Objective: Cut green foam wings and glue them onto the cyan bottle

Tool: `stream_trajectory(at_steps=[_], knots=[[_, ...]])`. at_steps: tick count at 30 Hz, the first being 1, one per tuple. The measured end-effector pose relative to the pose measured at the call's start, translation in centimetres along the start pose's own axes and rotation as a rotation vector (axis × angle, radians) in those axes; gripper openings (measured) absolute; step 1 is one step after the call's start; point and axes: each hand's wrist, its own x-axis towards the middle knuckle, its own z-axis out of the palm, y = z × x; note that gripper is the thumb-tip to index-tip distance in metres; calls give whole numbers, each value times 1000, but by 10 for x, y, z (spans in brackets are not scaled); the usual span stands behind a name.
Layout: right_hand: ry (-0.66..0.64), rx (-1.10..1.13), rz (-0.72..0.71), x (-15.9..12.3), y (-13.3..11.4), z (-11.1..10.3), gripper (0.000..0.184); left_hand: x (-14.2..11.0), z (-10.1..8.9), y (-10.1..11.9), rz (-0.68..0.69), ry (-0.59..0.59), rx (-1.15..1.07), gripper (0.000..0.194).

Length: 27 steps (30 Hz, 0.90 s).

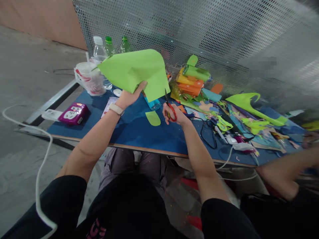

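Observation:
A large sheet of bright green paper (147, 68) is held up above the table by my left hand (133, 98), whose thumb presses on its near side while the other fingers are hidden behind it. My right hand (171, 114) grips red-handled scissors (171, 108), their dark blades pointing up at the sheet's lower right corner. Whether the blades touch the paper I cannot tell. Below, between my hands, a small rounded green paper piece (153, 118) lies flat on the blue tabletop (149, 139). Behind it is a blue cylinder (154, 104), partly covered by the sheet.
Bottles (99, 49) and a bagged cup (88, 78) stand at back left, near a purple power socket (74, 113). Paper-wrapped rolls (191, 84), scraps (256, 122) and cables fill the right side. A perforated metal panel (199, 30) rises behind. Another person's arm (281, 172) reaches in at right.

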Motion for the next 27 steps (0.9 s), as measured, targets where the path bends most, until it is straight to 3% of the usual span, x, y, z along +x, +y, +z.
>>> stream_trajectory(at_steps=[14,27], knots=[[-3,-116,-3,-4,-13,9,90,-1,0,4,-3,-5,50,51],[184,-222,-26,0,-12,8,100,1,-1,5,-24,-42,-15,61]])
